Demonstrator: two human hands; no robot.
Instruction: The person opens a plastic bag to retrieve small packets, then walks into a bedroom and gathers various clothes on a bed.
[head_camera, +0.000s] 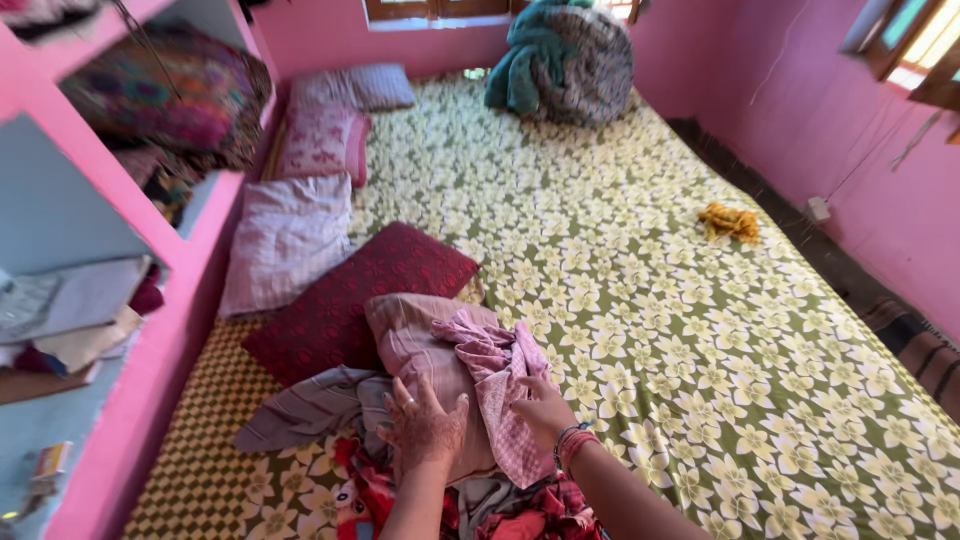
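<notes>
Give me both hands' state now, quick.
Left hand: open, fingers spread flat on the mauve pillow.
Right hand: closed, gripping the pink checked cloth.

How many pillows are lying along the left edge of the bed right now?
5: grey pillow by the far wall, pink floral pillow, pale checked pillow, dark red pillow, mauve pillow under the left hand. The clothes pile may hide more.

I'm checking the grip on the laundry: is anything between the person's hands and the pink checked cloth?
Nothing visible. The right hand grips the pink checked cloth directly at its edge. The left hand lies flat beside it on the dusty-pink pillow, with no object between it and the cloth.
</notes>
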